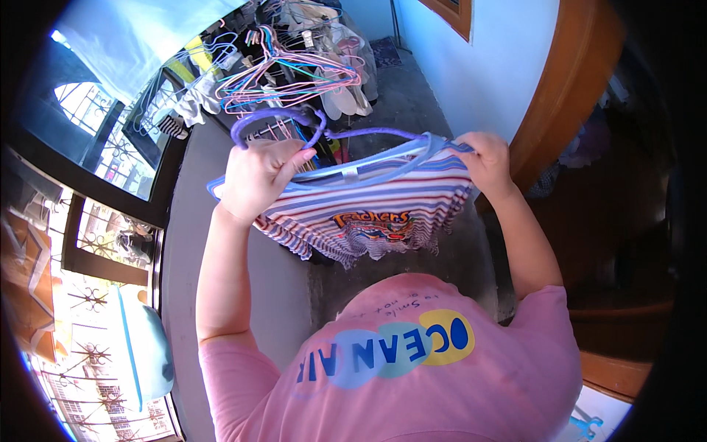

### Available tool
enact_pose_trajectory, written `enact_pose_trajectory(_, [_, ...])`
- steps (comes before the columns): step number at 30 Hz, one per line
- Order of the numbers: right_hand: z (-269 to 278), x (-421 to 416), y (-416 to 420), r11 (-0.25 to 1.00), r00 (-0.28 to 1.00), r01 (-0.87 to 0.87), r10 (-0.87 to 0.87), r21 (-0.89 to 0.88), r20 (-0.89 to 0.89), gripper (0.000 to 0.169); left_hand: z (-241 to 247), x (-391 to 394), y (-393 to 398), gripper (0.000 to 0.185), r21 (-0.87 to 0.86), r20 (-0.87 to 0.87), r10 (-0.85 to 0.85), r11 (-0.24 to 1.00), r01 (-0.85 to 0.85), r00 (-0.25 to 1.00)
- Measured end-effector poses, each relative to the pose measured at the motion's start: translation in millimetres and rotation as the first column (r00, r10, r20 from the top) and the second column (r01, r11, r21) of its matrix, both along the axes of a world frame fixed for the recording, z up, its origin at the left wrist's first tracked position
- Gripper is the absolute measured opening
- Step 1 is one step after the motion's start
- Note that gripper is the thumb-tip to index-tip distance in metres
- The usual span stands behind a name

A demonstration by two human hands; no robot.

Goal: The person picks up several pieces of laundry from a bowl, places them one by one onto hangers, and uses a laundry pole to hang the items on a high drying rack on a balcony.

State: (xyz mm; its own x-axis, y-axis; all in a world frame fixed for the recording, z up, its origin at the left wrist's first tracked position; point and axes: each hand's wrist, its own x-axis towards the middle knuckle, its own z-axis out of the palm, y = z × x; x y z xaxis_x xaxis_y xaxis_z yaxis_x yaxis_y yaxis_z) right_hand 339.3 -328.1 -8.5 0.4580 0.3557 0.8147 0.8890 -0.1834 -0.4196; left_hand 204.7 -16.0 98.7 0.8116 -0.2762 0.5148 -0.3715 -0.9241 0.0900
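A striped shirt in white, blue and red, with a printed front, hangs stretched between my two hands. My left hand is closed around a purple clothes hanger near its hook, over one shoulder of the shirt. The hanger's other arm reaches to the shirt's neckline on the right. My right hand pinches the shirt's other shoulder. Part of the hanger is hidden behind the left hand and the shirt.
Pink, blue and green hangers hang in a bunch ahead, beside a rack of socks and other laundry. Barred windows stand on the left. A blue wall and a brown wooden door frame are on the right.
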Motion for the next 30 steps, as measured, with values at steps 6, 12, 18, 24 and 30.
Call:
enact_pose_trajectory(6, [-8,0,13,1.0,0.968,0.025,-0.023,0.004,-0.249,0.01,-9,-6,-5,0.019,-0.005,0.139,0.076,0.997,-0.076,0.987])
enact_pose_trajectory(12, [-1,-11,24,1.0,0.952,0.027,-0.025,0.003,-0.305,0.009,-28,0,-21,0.029,0.047,0.436,0.119,0.987,-0.155,0.892])
enact_pose_trajectory(18, [5,-14,19,0.996,0.999,0.034,-0.035,-0.08,-0.016,0.012,-17,-2,-10,0.019,0.107,0.34,-0.113,0.991,0.081,0.933])
enact_pose_trajectory(24, [4,-8,13,0.98,0.973,0.051,-0.005,-0.194,0.231,0.011,-4,-13,-6,0.014,0.126,0.184,-0.271,0.96,0.251,0.945])
enact_pose_trajectory(30, [-5,-15,23,0.999,0.977,0.032,-0.022,-0.044,0.213,0.011,-1,-15,4,0.012,0.007,0.175,-0.243,0.969,0.246,0.954])
